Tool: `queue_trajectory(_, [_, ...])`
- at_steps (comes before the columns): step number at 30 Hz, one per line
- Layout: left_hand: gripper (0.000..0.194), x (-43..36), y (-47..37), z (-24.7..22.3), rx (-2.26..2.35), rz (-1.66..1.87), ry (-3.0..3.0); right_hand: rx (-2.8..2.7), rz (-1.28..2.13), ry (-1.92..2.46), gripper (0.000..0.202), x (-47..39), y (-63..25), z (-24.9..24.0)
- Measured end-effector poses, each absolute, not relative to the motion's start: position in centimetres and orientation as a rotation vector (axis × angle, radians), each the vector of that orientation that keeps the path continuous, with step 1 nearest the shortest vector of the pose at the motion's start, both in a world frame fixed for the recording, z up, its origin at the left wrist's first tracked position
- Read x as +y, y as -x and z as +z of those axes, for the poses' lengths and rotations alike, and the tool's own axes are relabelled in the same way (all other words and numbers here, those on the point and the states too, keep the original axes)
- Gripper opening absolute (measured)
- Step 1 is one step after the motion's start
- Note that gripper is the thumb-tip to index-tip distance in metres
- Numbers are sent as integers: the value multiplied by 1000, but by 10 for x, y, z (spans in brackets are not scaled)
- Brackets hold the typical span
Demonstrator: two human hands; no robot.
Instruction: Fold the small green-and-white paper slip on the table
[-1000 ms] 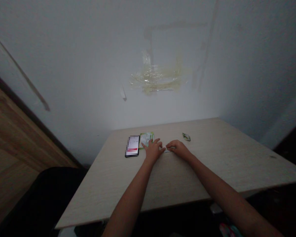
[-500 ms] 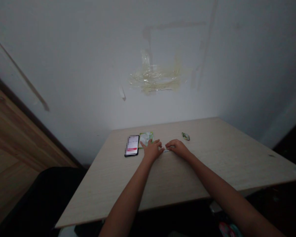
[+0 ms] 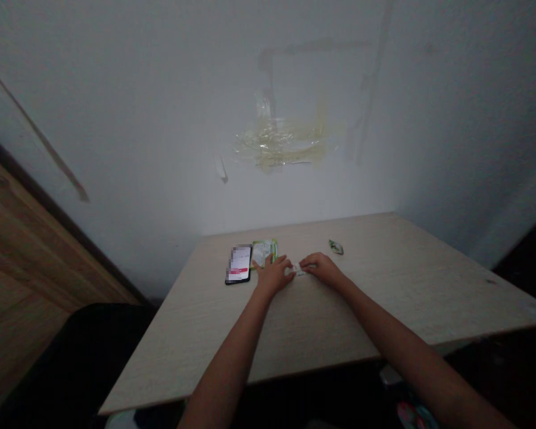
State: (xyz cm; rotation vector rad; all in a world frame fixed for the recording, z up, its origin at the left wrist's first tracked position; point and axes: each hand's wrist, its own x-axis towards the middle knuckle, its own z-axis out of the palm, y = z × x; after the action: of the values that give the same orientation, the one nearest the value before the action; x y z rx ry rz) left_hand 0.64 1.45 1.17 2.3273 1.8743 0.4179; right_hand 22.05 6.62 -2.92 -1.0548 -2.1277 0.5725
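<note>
A small white piece (image 3: 298,269) with faint bluish marks, perhaps paper or a packet, lies on the table between my hands. My left hand (image 3: 273,275) is at its left edge, thumb and forefinger closed on it, while the other fingers spread toward a green-and-white printed packet (image 3: 263,251). From the right, my right hand (image 3: 322,268) grips the piece with its fingertips, fingers bent together. Most of what lies under the fingertips is hidden.
A phone (image 3: 239,265) with a lit screen lies left of the packet. Beyond my right hand is a crumpled green wrapper (image 3: 336,246). The pale wooden table (image 3: 312,333) meets a wall (image 3: 161,119) with peeling tape (image 3: 290,143). A dark chair-like shape (image 3: 80,357) stands at left.
My left hand has shifted slightly left, and more of the white piece shows between the hands. My right hand has hardly moved.
</note>
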Motion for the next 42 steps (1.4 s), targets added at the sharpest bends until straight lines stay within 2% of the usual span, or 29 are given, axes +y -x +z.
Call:
queue_trajectory(5, [24, 9, -10, 4, 1882, 597, -2429, -2137, 550, 1040, 19, 67, -220, -31])
queue_trajectory(8, [19, 9, -15, 0, 1918, 602, -2386, -2124, 538, 1057, 19, 67, -219, -33])
queue_trajectory(13, [22, 14, -23, -2, 1996, 636, -2284, -2122, 529, 1045, 19, 66, -220, -32])
queue_trajectory(28, [18, 14, -12, 3, 1941, 534, -2213, -2161, 511, 1067, 19, 61, -218, -24])
queue_trajectory(42, [25, 18, -5, 1, 1931, 440, -2202, -2134, 566, 1025, 19, 60, -220, -23])
